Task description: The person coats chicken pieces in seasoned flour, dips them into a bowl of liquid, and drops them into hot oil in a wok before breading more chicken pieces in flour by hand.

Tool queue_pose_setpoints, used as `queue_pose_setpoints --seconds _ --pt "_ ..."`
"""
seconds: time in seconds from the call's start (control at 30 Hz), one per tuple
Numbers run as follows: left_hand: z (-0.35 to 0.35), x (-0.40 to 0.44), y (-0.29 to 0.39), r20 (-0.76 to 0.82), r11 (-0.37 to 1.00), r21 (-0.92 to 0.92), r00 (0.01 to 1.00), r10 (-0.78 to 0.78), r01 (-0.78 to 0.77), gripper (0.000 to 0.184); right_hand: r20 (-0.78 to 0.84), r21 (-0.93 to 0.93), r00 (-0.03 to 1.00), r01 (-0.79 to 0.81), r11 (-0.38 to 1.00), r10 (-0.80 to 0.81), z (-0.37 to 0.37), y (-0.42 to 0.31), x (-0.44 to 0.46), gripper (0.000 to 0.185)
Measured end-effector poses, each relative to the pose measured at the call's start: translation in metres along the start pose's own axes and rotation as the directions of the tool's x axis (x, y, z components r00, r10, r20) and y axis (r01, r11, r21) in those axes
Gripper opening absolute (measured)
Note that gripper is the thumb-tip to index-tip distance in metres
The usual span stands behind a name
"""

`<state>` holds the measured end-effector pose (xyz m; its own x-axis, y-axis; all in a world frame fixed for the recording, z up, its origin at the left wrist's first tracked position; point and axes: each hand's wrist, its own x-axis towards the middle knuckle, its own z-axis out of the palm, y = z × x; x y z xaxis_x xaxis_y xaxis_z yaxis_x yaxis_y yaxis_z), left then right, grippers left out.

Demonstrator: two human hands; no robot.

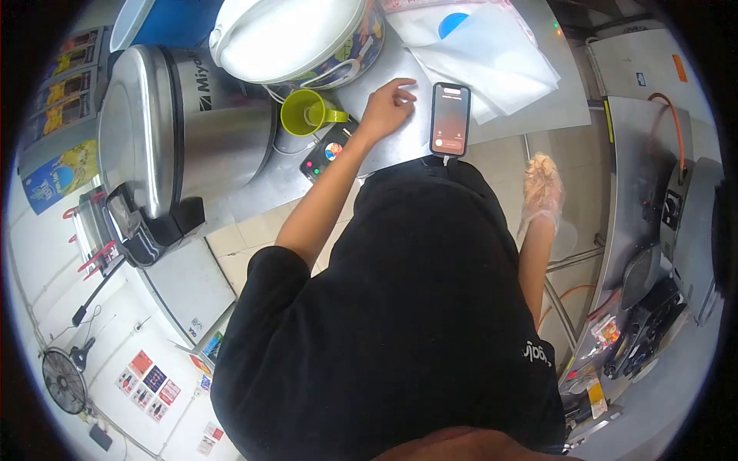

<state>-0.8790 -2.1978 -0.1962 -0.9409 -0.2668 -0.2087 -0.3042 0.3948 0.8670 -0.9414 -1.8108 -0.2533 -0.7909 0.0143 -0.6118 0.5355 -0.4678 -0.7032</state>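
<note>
My left hand [388,109] rests on the steel table, fingers loosely bent and a little apart, holding nothing. Just right of it lies a phone [450,119] with a lit screen and a white cable in its lower end. To the left stands a yellow-green mug [305,113], beside a small dark box with coloured buttons [329,154]. My right hand [543,188] hangs past the table's front edge in a clear plastic glove smeared with a pale, crumbly coating. How its fingers are set is hidden by glove and coating.
A large steel container [223,115] and a patterned tub with a white lid [288,38] stand at the left and back. White paper sheets [492,58] lie behind the phone. At right is another steel counter [646,192] with an orange hose and dark equipment.
</note>
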Motion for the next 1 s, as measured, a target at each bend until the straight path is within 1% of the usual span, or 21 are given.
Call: queue_pose_setpoints --seconds 0.03,0.07,0.1,0.13,0.2,0.3,0.4,0.5,0.53,0.6,0.63,0.67,0.73,0.8,0.83,0.87,0.9,0.93,1.0 --pt "0.007 -0.008 0.002 -0.056 0.999 -0.008 0.997 -0.051 0.051 0.049 -0.125 0.023 0.988 -0.086 0.996 0.088 0.017 -0.011 -0.014 0.036" --pt "0.013 -0.016 0.012 -0.110 0.995 -0.019 0.989 -0.101 0.099 0.049 -0.117 -0.025 0.991 -0.073 0.997 0.070 0.021 -0.015 -0.019 0.036" --pt "0.018 -0.021 0.022 -0.068 0.987 0.078 0.988 -0.139 0.144 0.061 -0.109 -0.074 0.993 -0.059 0.996 0.050 0.023 -0.017 -0.022 0.036" --pt "0.028 -0.021 0.026 -0.105 0.978 0.185 0.992 -0.072 0.091 0.070 -0.100 -0.124 0.995 -0.042 0.991 0.029 0.025 -0.019 -0.023 0.036" --pt "0.056 -0.021 0.034 -0.164 0.918 0.396 0.984 0.072 -0.002 0.089 -0.054 -0.123 0.999 -0.011 0.992 0.005 0.024 -0.021 -0.026 0.033" --pt "0.079 -0.015 0.075 -0.106 0.847 0.523 0.993 -0.045 0.094 0.103 0.021 -0.157 0.998 0.054 0.986 -0.052 0.024 -0.022 -0.028 0.030" --pt "0.089 -0.013 0.072 -0.097 0.859 0.498 0.992 -0.081 0.119 0.108 0.077 -0.237 0.993 0.107 0.966 -0.091 0.018 -0.027 -0.034 0.030" --pt "0.080 -0.012 0.072 -0.129 0.864 0.466 0.981 -0.145 0.189 0.114 0.148 -0.288 0.985 0.132 0.948 -0.093 -0.002 -0.027 -0.028 0.031" --pt "0.075 -0.011 0.064 -0.160 0.921 0.341 0.977 -0.141 0.189 0.115 0.172 -0.297 0.981 0.134 0.946 -0.085 -0.011 -0.025 -0.024 0.031" --pt "0.063 -0.007 0.044 -0.216 0.983 0.081 0.966 -0.144 0.164 0.116 0.151 -0.302 0.985 0.127 0.945 -0.084 -0.027 -0.024 -0.021 0.031" --pt "0.052 -0.008 0.041 -0.207 0.967 -0.159 0.950 -0.232 0.201 0.115 0.139 -0.306 0.987 0.118 0.945 -0.078 -0.033 -0.023 -0.020 0.031" --pt "0.036 -0.011 0.047 -0.096 0.866 -0.395 0.924 -0.371 0.307 0.111 0.150 -0.290 0.986 0.113 0.950 -0.071 -0.037 -0.024 -0.021 0.031" --pt "0.018 -0.021 0.040 -0.125 0.894 -0.331 0.925 -0.360 0.303 0.108 0.174 -0.255 0.983 0.099 0.962 -0.055 -0.050 -0.026 -0.026 0.031" --pt "0.012 -0.029 0.022 -0.297 0.961 -0.163 0.918 -0.263 0.223 0.107 0.162 -0.312 0.980 0.161 0.936 -0.115 -0.056 -0.026 -0.027 0.031" --pt "0.010 -0.034 0.012 -0.387 0.978 -0.055 0.898 -0.207 0.201 0.107 0.160 -0.341 0.977 0.189 0.921 -0.142 -0.057 -0.025 -0.028 0.031" --pt "0.007 -0.042 0.011 -0.466 0.980 0.056 0.873 -0.142 0.189 0.107 0.157 -0.376 0.979 0.183 0.908 -0.133 -0.055 -0.028 -0.034 0.031" --pt "0.010 -0.056 0.010 -0.529 0.988 0.064 0.844 -0.084 0.138 0.093 0.155 -0.409 0.980 0.180 0.895 -0.127 -0.053 -0.032 -0.038 0.031" --pt "0.008 -0.072 0.010 -0.538 0.985 0.141 0.843 -0.011 0.103 0.086 0.152 -0.439 0.981 0.178 0.881 -0.122 -0.052 -0.033 -0.041 0.031" --pt "0.004 -0.105 0.004 -0.532 0.954 0.299 0.836 0.138 0.033 0.072 0.217 -0.335 0.976 0.108 0.936 -0.035 -0.077 -0.028 -0.023 0.031"
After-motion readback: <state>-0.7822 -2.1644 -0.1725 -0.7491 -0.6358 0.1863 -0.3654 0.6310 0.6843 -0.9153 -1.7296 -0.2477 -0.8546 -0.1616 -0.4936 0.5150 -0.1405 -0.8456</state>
